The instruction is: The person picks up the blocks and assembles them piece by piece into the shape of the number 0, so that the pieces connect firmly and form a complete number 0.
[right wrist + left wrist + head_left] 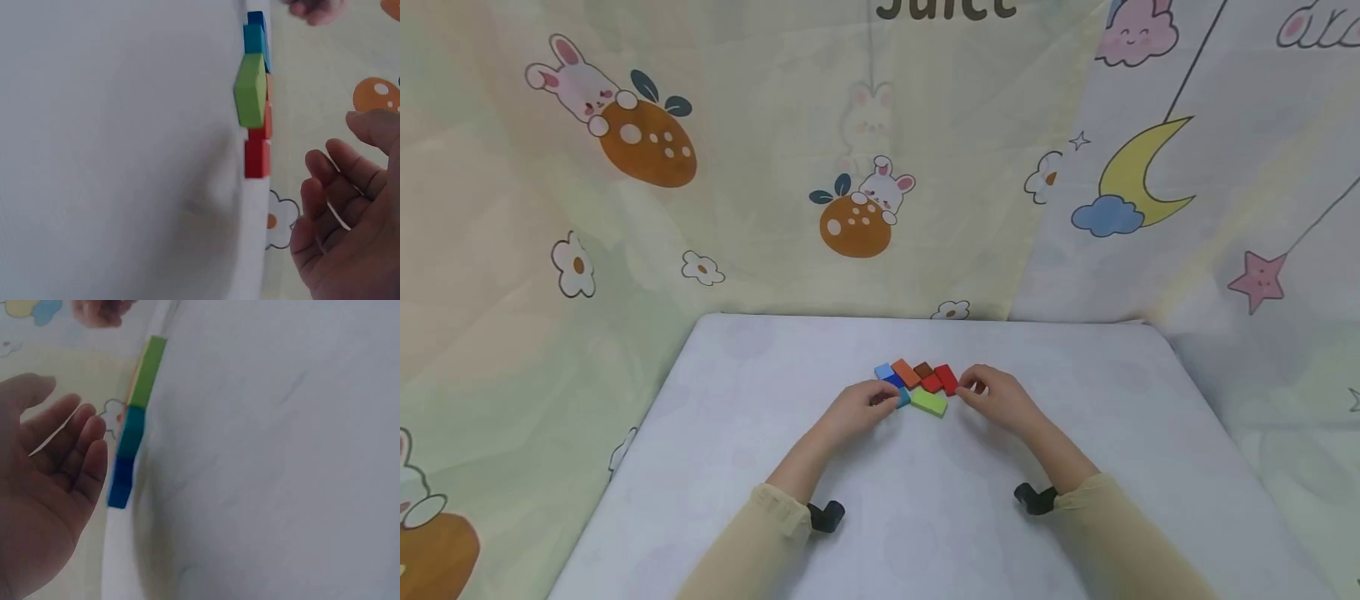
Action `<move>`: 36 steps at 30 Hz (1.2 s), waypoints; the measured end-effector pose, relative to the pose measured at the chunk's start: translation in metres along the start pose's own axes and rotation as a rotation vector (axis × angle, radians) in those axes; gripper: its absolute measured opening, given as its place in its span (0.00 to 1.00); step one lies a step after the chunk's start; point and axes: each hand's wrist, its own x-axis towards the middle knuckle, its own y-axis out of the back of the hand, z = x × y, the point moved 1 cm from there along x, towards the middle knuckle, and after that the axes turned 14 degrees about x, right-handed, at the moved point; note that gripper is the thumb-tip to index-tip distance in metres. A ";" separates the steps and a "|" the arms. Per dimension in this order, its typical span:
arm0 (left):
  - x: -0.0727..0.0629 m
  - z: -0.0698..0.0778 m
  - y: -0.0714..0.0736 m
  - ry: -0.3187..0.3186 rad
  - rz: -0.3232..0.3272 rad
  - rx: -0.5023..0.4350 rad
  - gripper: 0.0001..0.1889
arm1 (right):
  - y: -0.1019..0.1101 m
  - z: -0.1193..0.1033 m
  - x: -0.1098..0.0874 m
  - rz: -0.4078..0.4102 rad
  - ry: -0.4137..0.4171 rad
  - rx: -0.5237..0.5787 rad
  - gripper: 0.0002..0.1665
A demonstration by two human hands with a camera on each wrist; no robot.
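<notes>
Left hand [867,407]: at the cluster's near-left corner, grip slack, fingers bent, nothing held. Blocks lie flat, mid-width on the white counter [917,517], closer to its far edge. Left to right: light blue block [883,371], dark blue block [895,380], teal block [905,397], orange block [906,372], brown block [923,369], light green block [929,403] on the near side, inner red block [932,383], outer red block [947,380]. Right hand [997,400]: just beside outer red, grip also loose, empty.

Risk: pieces look unframed, so uneven pressure from the two sides could skew the cluster; a fingertip snag on teal or outer red could open gaps.

Unclear: left fingers cover part of teal; can't tell contact at either hand. Wrist views are too low to judge seams; brown isn't identifiable there.
</notes>
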 end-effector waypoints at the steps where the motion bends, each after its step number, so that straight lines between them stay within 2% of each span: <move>1: 0.001 0.001 -0.008 0.004 -0.008 -0.007 0.14 | -0.005 0.004 0.000 0.004 -0.015 0.028 0.12; 4: 0.001 0.005 -0.027 0.011 -0.013 -0.008 0.16 | -0.019 0.014 -0.001 0.020 -0.032 0.079 0.15; 6: 0.002 0.007 -0.035 0.013 0.011 0.006 0.17 | -0.028 0.020 0.000 0.034 -0.028 0.091 0.19; 10: 0.005 0.009 -0.044 0.017 0.080 0.069 0.18 | -0.041 0.029 0.002 0.056 -0.017 0.062 0.25; 13: 0.006 0.006 -0.048 0.012 0.113 0.111 0.19 | -0.048 0.033 0.004 0.084 -0.011 0.032 0.25; 18: 0.004 0.004 -0.052 -0.007 0.138 0.148 0.21 | -0.055 0.037 0.006 0.131 0.023 -0.022 0.22; 25: 0.003 0.001 -0.055 -0.021 0.151 0.137 0.23 | -0.056 0.036 0.005 0.145 0.040 -0.047 0.21; 31: 0.003 -0.005 -0.056 -0.037 0.126 0.116 0.27 | -0.051 0.034 0.000 0.114 0.056 -0.026 0.20; 36: -0.004 -0.008 -0.052 -0.076 0.094 0.113 0.32 | -0.046 0.026 -0.011 0.043 0.088 -0.002 0.18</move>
